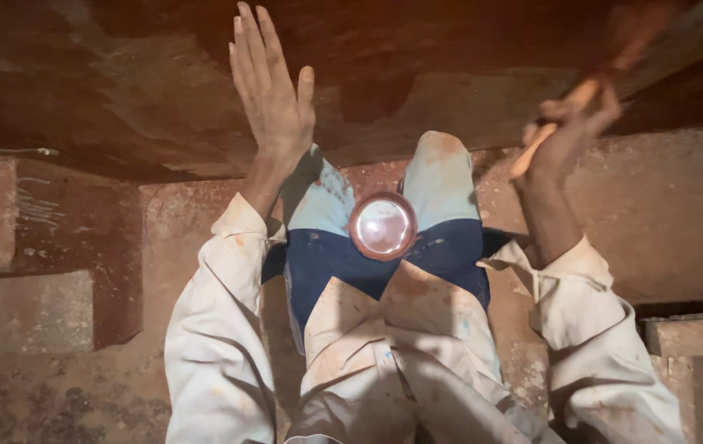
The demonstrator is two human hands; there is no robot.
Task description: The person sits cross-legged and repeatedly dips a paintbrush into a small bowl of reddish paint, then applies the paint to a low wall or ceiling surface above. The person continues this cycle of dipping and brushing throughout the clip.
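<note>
Your left hand point(273, 94) is flat, fingers fully spread open, palm pressed on the reddish stone slab point(138, 90) at 11 o'clock, holding nothing. Your right hand point(567, 136) at 2 o'clock is fisted round a wooden handle point(561, 123); tool head blurred, can't tell what. Round lamp point(382, 224) sits centre btwn your knees.

In my right grip point(569, 131) a pale wooden handle point(553, 127) slants up to the right, its top blurred. My flat left palm point(273, 103) presses a rough, reddish-brown stone slab point(138, 90).
</note>
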